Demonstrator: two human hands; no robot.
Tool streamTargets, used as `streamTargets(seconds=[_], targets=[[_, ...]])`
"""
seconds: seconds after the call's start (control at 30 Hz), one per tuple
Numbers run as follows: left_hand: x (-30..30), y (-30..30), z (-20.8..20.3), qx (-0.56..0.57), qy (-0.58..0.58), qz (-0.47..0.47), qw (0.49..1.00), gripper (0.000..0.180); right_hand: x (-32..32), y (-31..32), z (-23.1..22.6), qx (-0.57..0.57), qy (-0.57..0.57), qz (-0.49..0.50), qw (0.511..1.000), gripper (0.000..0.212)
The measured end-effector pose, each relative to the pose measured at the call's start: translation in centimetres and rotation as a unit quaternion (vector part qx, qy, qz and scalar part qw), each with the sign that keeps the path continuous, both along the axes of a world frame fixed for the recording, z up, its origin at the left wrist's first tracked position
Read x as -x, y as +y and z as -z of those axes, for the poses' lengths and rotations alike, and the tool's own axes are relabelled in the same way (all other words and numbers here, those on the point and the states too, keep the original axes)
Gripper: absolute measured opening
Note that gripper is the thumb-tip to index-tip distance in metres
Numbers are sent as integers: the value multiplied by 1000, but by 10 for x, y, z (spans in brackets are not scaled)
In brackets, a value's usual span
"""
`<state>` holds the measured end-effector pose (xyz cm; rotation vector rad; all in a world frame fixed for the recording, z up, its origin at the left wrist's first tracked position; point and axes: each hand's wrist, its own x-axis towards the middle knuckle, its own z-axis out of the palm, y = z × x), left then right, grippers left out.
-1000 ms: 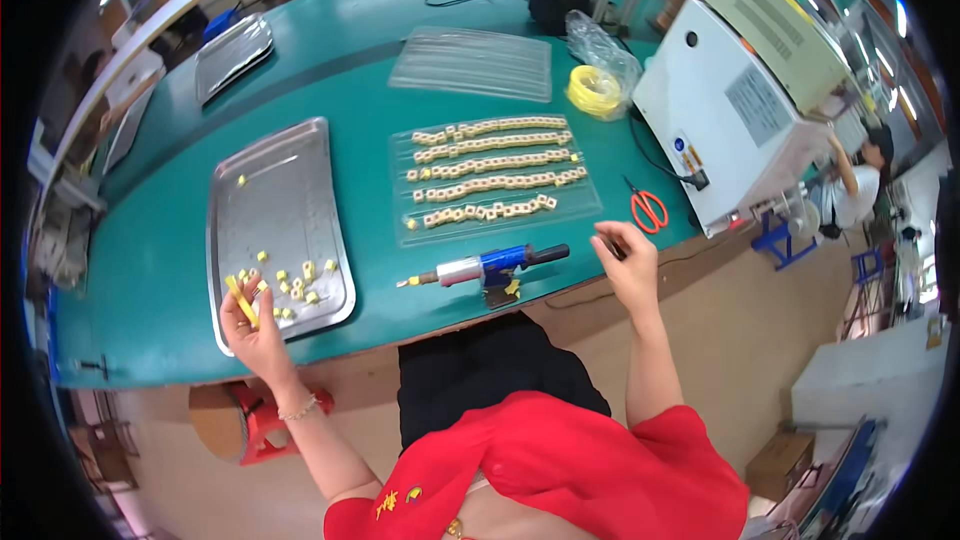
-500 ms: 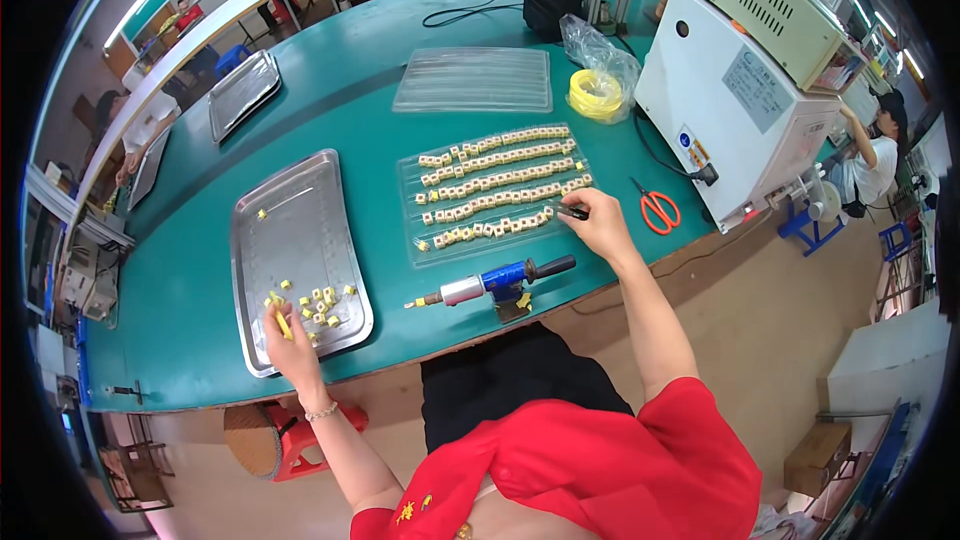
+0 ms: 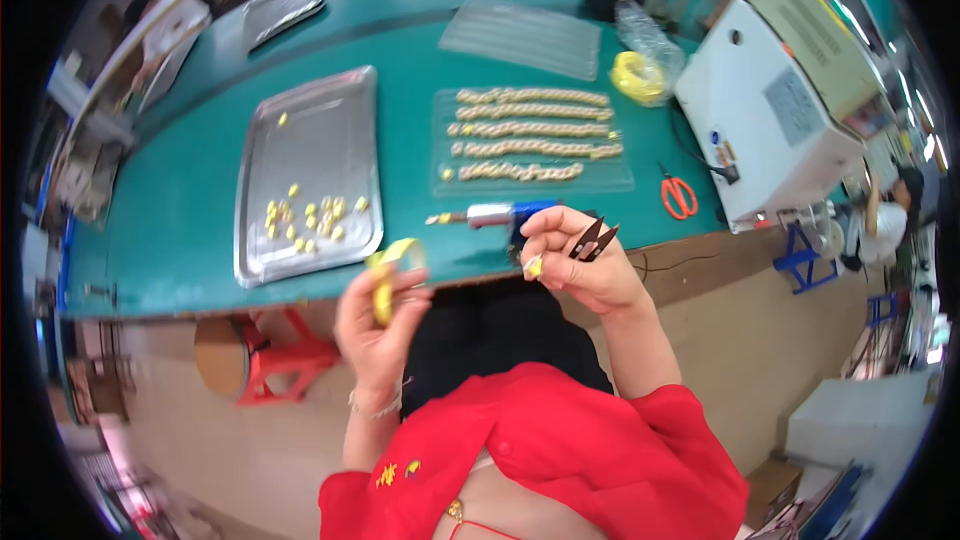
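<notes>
My left hand [image 3: 388,325], somewhat blurred, is closed round a loop of yellow tape [image 3: 383,302] in front of the table edge. Dark pointed snips [image 3: 594,242] lie across the fingers of my right hand [image 3: 595,280], blades apart. The same hand pinches a small yellow-and-white block [image 3: 534,266] between thumb and fingertips. Just behind it, partly covered by the fingers, is a blue-and-silver hand tool [image 3: 490,215] lying level. Beyond that, a clear plastic tray [image 3: 440,105] carries several rows of small whitish blocks [image 3: 535,130].
Loose yellow blocks [image 3: 310,218] are scattered in a metal tray [image 3: 262,155] at left. Orange-handled scissors [image 3: 678,197], a yellow coil [image 3: 637,78] and a white machine [image 3: 755,110] stand at right. A second clear tray [image 3: 520,38] lies behind; a red stool [image 3: 285,365] is below the table.
My left hand has come from the metal tray toward my body. My right hand has drawn back from the block rows and now holds a block in front of the tool. The head view has shifted.
</notes>
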<state>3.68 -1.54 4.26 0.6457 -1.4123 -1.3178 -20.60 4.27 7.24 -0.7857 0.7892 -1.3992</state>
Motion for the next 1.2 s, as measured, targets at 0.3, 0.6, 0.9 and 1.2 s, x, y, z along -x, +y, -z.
streamTargets(seconds=[0.3,0.6,0.9,1.2], targets=[[9,23,17,-102,18,180,978,50,-47,6,17,-26,48,-85,995,26],[10,27,26,-144,118,174,967,42,-49,11,15,27,99,-82,991,16],[7,25,17,-71,-1,128,989,39,-50,8,28,50,89,-73,992,13],[10,12,11,279,-155,-4,948,37,-54,8,27,-14,82,-52,995,9]])
